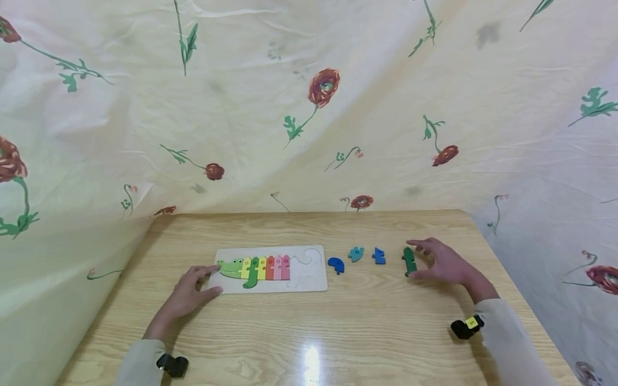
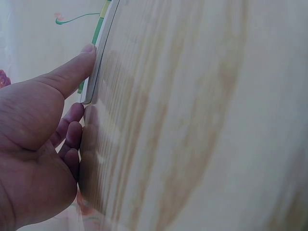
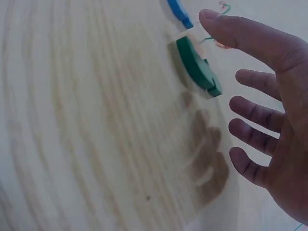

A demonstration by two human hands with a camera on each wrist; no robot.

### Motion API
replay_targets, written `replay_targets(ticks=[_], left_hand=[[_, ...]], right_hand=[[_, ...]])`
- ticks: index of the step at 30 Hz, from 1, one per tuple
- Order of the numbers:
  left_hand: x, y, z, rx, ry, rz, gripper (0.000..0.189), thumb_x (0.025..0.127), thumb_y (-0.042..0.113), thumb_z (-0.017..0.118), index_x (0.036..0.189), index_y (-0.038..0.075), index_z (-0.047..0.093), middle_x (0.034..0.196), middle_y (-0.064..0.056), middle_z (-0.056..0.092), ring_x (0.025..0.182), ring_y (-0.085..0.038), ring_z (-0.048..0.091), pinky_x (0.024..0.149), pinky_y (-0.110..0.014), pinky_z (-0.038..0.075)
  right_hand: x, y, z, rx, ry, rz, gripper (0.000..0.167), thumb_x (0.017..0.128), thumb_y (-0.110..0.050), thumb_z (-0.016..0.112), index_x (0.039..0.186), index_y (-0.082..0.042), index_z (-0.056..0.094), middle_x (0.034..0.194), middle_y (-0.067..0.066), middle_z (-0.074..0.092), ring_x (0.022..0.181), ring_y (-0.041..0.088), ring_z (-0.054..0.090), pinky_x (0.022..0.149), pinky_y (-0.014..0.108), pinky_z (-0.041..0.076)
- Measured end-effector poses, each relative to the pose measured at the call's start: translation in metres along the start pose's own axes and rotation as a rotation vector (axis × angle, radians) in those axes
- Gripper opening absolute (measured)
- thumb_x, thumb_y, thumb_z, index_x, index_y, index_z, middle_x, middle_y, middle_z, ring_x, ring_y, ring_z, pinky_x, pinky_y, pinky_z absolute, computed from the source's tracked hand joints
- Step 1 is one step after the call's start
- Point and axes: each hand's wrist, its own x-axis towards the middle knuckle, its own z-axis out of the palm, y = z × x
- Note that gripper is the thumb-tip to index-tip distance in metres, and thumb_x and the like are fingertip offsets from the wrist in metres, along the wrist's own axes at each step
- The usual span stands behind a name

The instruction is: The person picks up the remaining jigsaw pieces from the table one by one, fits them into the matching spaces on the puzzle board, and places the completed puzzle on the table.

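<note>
A white puzzle board (image 1: 309, 281) lies on the table with a crocodile in coloured pieces: a light green head (image 1: 232, 268), then yellow, green, red and pink pieces (image 1: 277, 268). My left hand (image 1: 189, 292) rests at the board's left end, thumb (image 2: 79, 67) straight against its edge in the left wrist view. At the right, my right hand (image 1: 441, 262) hovers around a dark green puzzle piece (image 1: 409, 261), thumb and fingers spread on either side. In the right wrist view a gap shows between those fingers and the green piece (image 3: 195, 65).
Between the board and the green piece lie a blue curved piece (image 1: 336, 265), a teal piece (image 1: 356, 253) and another blue piece (image 1: 379, 256). Flowered cloth (image 1: 270, 107) hangs behind and beside the wooden table (image 1: 270, 332).
</note>
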Motion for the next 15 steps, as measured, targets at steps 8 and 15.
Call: replay_targets(ticks=[8,15], left_hand=[[-0.0009,0.0024,0.0004,0.005,-0.001,0.002,0.064,0.093,0.035,0.076,0.149,0.012,0.054,0.143,-0.023,0.046,0.129,-0.043,0.044,0.104,-0.066,0.035],[-0.0003,0.0005,0.0003,0.003,-0.002,0.005,0.064,0.093,0.035,0.076,0.149,0.012,0.054,0.142,-0.022,0.046,0.127,-0.042,0.045,0.103,-0.066,0.036]], right_hand=[[0.0007,0.0056,0.003,0.005,-0.011,-0.008,0.092,0.077,-0.046,0.088,0.148,-0.003,0.05,0.125,0.021,0.057,0.115,0.039,0.054,0.094,0.061,0.044],[0.0028,0.006,0.0044,-0.006,-0.023,-0.008,0.093,0.076,-0.047,0.089,0.148,-0.002,0.05,0.124,0.02,0.057,0.114,0.037,0.054,0.094,0.058,0.043]])
